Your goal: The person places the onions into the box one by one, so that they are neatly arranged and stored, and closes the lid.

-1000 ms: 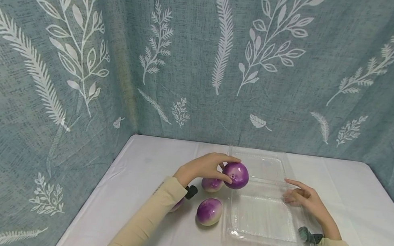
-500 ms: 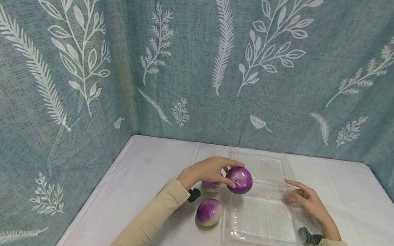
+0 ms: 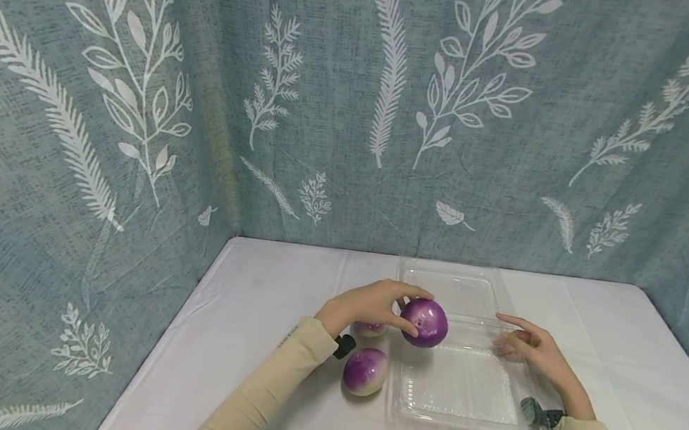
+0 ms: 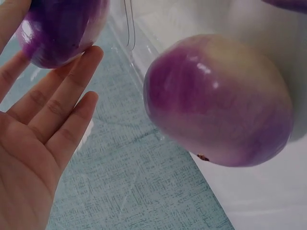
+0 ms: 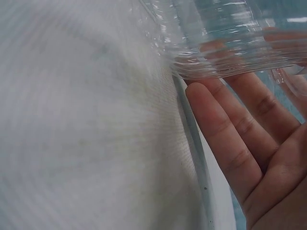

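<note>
My left hand [image 3: 373, 303] holds a purple turnip [image 3: 425, 323] between thumb and fingers, over the left part of a clear plastic container [image 3: 455, 420]. The turnip overlaps the container's hinge side in the head view. My right hand [image 3: 536, 347] holds the container's right side near the hinge, index finger stretched along it. Its fingers [image 5: 230, 139] are at the clear wall in the right wrist view, with some fingertips showing through it; the thumb is out of sight there. Another purple-and-cream turnip [image 3: 365, 371] lies left of the container, large in the left wrist view.
Behind the left hand a further turnip [image 3: 367, 329] is partly hidden. The container's lid [image 3: 453, 266] lies open toward the back of the white-covered table [image 3: 274, 271]. A blue-green leaf-patterned curtain [image 3: 332, 100] stands behind and to the left.
My left hand and its turnip have moved right and slightly nearer, toward the container's open base. My forearm now covers a turnip that showed at its left. The right hand stays put.
</note>
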Demonstrator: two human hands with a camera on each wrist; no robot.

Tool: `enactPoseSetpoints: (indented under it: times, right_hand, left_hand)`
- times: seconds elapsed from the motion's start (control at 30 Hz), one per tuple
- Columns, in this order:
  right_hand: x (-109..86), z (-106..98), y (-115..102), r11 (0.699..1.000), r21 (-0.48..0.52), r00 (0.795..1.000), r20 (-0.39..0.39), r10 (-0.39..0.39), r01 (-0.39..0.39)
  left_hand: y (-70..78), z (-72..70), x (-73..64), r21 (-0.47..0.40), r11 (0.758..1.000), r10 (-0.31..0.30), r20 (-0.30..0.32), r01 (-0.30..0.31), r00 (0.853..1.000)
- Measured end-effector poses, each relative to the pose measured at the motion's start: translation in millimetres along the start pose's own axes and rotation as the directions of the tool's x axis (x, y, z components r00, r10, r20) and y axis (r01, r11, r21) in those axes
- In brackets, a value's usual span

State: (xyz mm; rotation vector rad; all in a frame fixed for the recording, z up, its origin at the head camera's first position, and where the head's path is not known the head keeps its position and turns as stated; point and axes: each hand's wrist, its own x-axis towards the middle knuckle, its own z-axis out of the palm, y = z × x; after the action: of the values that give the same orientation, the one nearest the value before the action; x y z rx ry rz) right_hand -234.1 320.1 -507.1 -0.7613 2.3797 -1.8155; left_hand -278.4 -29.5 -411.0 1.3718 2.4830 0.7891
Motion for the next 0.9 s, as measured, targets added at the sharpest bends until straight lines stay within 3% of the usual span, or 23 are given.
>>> enactPoseSetpoints:
  times: [0.13, 0.6, 0.9]
  right_hand:
    - [0.6, 0.4, -0.3, 1.000, 0.000, 1.000, -0.006, 0.000, 0.000]
    - [0.2, 1.2, 2.1, 1.000, -0.005, 1.000, -0.007, -0.017, 0.017]
    - [0.8, 1.5, 2.7, 1.000, 0.019, 1.000, 0.007, -0.022, 0.022]
  left_hand:
    - [0.5, 2.6, 0.4, 0.028, 0.999, 0.021, -0.003, -0.020, 1.000]
    - [2.6, 9.9, -0.7, 0.117, 0.993, 0.002, -0.008, -0.001, 1.000]
    - [1.5, 18.4, 1.5, 0.117, 0.993, -0.036, 0.016, 0.034, 0.999]
